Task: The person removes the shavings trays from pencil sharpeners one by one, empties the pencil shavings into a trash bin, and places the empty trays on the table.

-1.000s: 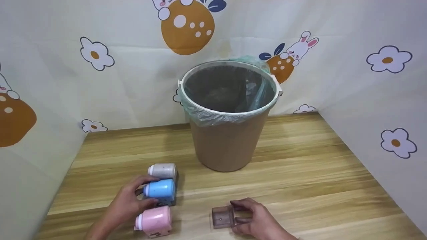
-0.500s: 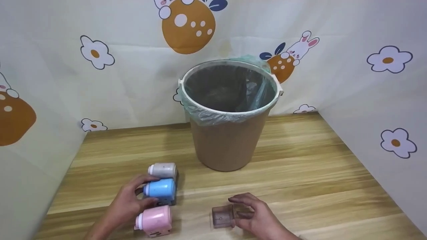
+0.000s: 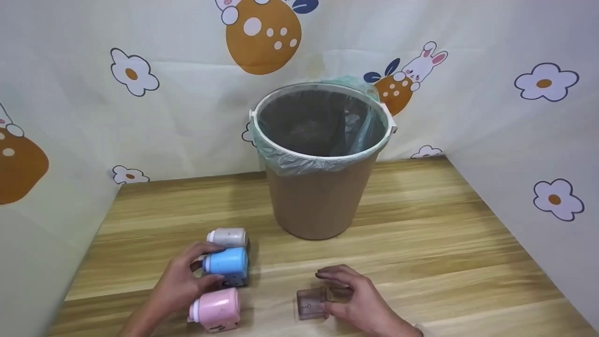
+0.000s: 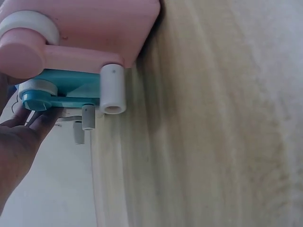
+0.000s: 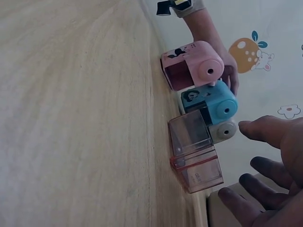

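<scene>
My left hand [image 3: 180, 276] grips a blue crank pencil sharpener [image 3: 227, 261] from its crank side, thumb and fingers on opposite sides. In the right wrist view, a dark opening shows in the front of the blue sharpener [image 5: 204, 101]. A transparent brownish shavings drawer [image 3: 310, 303] lies on the table to the right. Beside it is my right hand [image 3: 362, 299], fingers spread and loosely bent; the right wrist view shows a gap between the fingertips and the drawer [image 5: 191, 146].
A pink sharpener [image 3: 216, 309] stands nearer me, a grey one [image 3: 229, 237] just beyond the blue. Behind them rises a brown bin [image 3: 318, 201] lined with a thin green bag. Patterned cloth [image 3: 196, 107] encloses the wooden table [image 3: 421, 234] at the back and sides.
My right hand's fingers have come away from the drawer and lifted slightly. The blue sharpener has shifted a little to the right in my left hand.
</scene>
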`<state>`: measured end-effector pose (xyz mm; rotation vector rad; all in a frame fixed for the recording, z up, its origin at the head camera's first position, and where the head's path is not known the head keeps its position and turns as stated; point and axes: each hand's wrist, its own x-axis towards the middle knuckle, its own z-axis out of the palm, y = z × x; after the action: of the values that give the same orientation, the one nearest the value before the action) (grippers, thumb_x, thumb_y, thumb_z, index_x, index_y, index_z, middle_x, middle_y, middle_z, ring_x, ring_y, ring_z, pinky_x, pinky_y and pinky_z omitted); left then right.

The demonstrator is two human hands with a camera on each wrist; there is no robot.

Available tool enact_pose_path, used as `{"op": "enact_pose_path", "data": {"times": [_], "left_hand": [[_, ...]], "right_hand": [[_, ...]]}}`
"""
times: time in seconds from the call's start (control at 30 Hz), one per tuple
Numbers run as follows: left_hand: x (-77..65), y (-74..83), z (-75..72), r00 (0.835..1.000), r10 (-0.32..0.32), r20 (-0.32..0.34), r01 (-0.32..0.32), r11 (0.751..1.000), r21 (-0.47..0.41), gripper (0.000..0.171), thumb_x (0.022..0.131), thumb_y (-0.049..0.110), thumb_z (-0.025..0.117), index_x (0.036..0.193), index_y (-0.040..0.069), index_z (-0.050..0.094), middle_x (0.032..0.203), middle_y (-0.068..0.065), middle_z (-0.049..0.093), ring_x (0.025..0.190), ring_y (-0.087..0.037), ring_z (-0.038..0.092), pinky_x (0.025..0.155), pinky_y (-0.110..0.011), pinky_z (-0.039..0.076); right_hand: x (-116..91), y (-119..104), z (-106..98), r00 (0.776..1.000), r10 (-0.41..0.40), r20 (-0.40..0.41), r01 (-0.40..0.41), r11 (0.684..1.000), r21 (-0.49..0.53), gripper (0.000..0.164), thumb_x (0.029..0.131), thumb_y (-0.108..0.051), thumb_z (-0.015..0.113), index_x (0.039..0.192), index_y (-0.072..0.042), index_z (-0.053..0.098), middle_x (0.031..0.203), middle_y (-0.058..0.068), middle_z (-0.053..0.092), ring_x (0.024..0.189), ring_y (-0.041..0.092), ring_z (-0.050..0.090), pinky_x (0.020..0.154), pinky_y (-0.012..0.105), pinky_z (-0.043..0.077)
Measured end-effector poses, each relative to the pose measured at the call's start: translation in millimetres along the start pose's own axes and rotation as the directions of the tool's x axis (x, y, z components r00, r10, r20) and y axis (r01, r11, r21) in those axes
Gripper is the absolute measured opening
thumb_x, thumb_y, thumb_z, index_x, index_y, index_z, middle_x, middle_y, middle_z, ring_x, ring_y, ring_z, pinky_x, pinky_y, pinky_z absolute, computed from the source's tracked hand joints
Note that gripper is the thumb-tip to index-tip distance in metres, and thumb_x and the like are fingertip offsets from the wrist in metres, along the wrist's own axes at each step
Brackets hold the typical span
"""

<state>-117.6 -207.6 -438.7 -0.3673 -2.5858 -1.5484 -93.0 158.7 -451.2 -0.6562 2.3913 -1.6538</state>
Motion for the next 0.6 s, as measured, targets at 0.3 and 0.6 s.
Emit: {"op": "enact_pose_path", "data": {"times": [0.3,0.6], "left_hand": [[0.4,11.9,-3.7,0.999,-0.006,0.035,0.007,1.000,-0.004,0.054,0.068,-0.006,0.083,0.117,0.006,0.065,0.123,-0.013,0.062,0.114,-0.031,0.062,0.097,-0.031,0.058],[-0.3,15.6,-4.5,0.999,0.042,0.031,-0.042,0.999,0.015,0.055,0.065,-0.007,0.084,0.116,0.006,0.066,0.120,-0.010,0.063,0.106,-0.004,0.060,0.093,-0.016,0.055]], "right_hand": [[5.0,-6.1,1.2,0.999,-0.025,-0.024,0.025,1.000,0.010,0.046,0.085,-0.018,0.079,0.128,-0.007,0.065,0.134,0.011,0.062,0.125,0.018,0.059,0.103,0.037,0.055],[14.1,-13.8,4.6,0.995,-0.083,-0.063,0.083,0.997,-0.004,0.046,0.084,-0.021,0.081,0.127,-0.012,0.067,0.133,0.010,0.063,0.123,0.021,0.061,0.100,0.038,0.057]]}}
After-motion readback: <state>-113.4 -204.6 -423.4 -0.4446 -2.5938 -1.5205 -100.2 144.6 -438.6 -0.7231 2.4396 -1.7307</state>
